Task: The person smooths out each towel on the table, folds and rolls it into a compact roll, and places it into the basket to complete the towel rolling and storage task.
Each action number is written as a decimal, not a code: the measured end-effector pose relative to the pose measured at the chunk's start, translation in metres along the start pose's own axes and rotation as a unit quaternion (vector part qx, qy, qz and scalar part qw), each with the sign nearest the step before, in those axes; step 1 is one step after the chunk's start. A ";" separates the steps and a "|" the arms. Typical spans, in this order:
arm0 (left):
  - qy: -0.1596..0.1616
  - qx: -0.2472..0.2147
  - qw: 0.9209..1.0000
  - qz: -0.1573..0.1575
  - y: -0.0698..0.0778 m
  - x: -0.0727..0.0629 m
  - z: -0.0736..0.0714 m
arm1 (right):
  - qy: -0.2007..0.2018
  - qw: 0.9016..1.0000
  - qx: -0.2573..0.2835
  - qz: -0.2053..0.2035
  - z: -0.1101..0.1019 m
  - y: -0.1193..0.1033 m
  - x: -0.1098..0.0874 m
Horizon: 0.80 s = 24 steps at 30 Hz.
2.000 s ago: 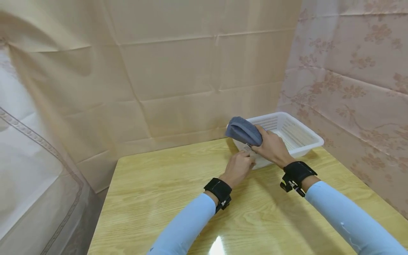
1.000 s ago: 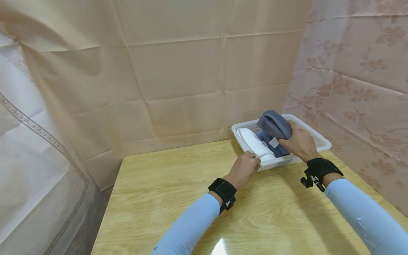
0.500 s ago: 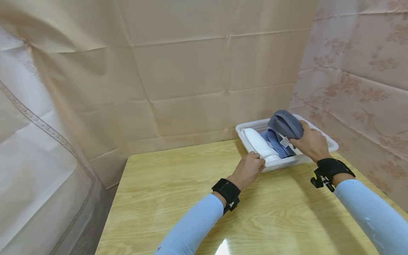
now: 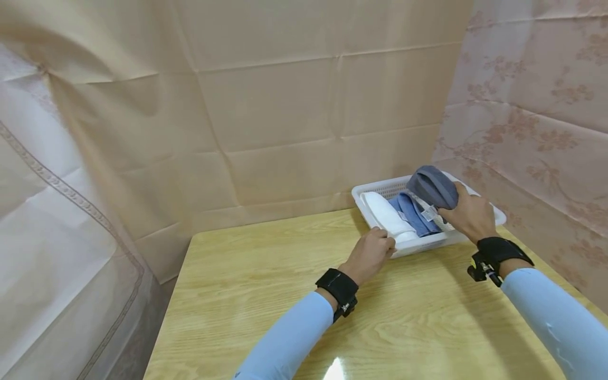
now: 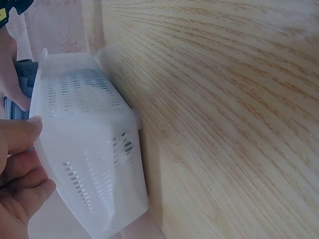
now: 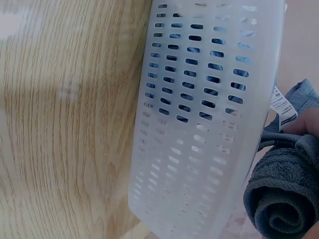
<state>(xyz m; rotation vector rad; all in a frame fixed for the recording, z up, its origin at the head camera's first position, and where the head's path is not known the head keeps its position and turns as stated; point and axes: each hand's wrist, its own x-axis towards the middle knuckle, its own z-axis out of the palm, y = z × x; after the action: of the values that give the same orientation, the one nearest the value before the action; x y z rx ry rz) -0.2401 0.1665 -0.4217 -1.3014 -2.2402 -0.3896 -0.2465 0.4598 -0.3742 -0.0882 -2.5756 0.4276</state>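
Observation:
My right hand (image 4: 470, 215) grips a rolled grey-blue towel (image 4: 432, 186) above the right part of a white perforated plastic basket (image 4: 429, 243). In the right wrist view the spiral end of this rolled towel (image 6: 281, 209) shows beyond the rim, with a white label (image 6: 283, 107) beside it. Inside the basket, a white rolled towel (image 4: 383, 212) lies at the left, and a blue towel (image 4: 412, 214) lies alongside it. At the near left corner my left hand (image 4: 367, 256) pinches the basket rim, thumb on one side and fingers on the other, as the left wrist view shows.
The basket stands on a wood-grain table (image 4: 266, 285) near its far right corner. A beige cloth (image 4: 285, 116) hangs behind the table, and a floral pinkish cloth (image 4: 537, 132) hangs along the right side.
The grey-blue towel in my right hand has moved right, from the basket's left end to its right part, bringing the white and blue towels into view. My left hand stays at the basket corner.

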 end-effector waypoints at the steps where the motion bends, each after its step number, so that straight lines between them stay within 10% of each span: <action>1: 0.002 -0.002 1.000 0.000 0.000 0.000 0.000 | -0.001 1.000 -0.004 0.002 0.000 0.001 0.000; 24: 0.008 0.022 1.000 0.001 0.006 0.004 -0.001 | -0.035 0.997 -0.047 0.050 -0.005 0.022 0.000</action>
<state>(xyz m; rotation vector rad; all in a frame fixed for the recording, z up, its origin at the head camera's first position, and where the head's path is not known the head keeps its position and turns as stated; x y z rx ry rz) -0.2363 0.1720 -0.4181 -1.2748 -2.2219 -0.3462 -0.2448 0.4821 -0.3771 -0.2415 -2.6680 0.3511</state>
